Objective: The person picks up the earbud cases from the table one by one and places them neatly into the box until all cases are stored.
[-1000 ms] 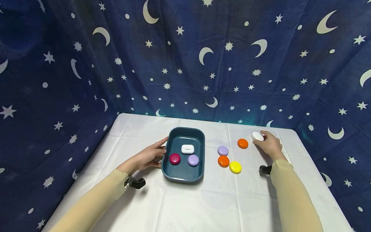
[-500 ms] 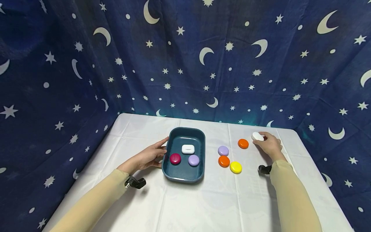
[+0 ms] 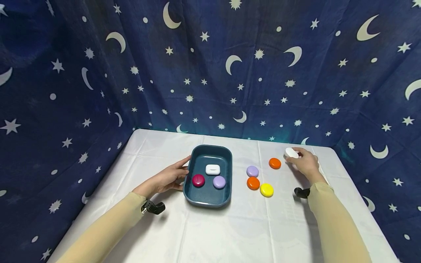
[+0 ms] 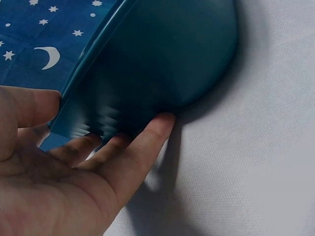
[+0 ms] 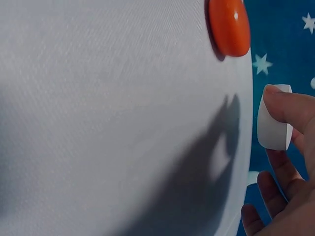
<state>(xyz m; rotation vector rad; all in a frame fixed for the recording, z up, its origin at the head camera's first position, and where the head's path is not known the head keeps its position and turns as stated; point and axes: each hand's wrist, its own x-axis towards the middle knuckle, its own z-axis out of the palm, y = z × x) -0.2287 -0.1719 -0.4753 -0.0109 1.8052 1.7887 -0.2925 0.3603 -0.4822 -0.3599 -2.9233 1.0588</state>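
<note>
At the far right of the table, my right hand (image 3: 306, 163) pinches a small white rounded block (image 5: 274, 123) between thumb and fingers. The right wrist view shows the thumb across its face, with the other fingers loosely bent below. My left hand (image 3: 171, 178) lies along the left side of a dark teal tray (image 3: 210, 199). In the left wrist view, fairly straight fingers touch the tray's outer wall and the thumb is at its rim. Inside the tray lie a white rounded case (image 3: 212, 170), a dark red disc (image 3: 198, 180) and a lilac disc (image 3: 219, 182).
Between tray and right hand lie a lilac disc (image 3: 252, 171), an orange disc (image 3: 253, 183), a yellow disc (image 3: 266, 190) and another orange disc (image 3: 275, 163). A white cloth (image 3: 227, 233) covers the table. Blue star-and-moon curtains (image 3: 210, 65) hang behind and at both sides.
The white block has tilted and shifted slightly in my right hand, which stays at about the same place. My left hand, the tray and the discs have kept their places.
</note>
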